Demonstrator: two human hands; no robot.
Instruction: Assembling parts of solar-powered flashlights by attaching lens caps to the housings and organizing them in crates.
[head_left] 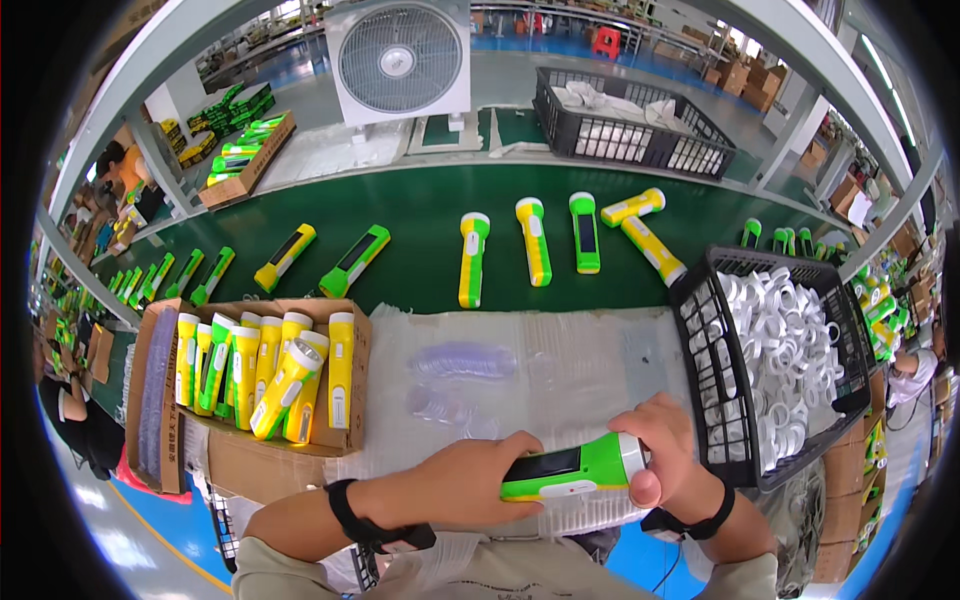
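Note:
Between my two hands lies a green and yellow flashlight (575,470) with a dark panel on its body, held sideways above the near side of the worktable. My left hand (478,478) is wrapped round its tail end. At the other end, my right hand (662,450) grips the white ring (632,457) on the head, thumb and fingers on opposite sides; part of the ring is hidden by them. Just beyond my hands, clear round lenses (462,361) lie in a row on the plastic-covered surface (590,350).
A cardboard box (362,385) of upright flashlights stands on the left. To the right is a black crate (700,365) full of white rings (785,350). Across the green conveyor belt (400,215) several flashlights lie spread out. Behind it stand a fan (398,62) and another black crate (600,140).

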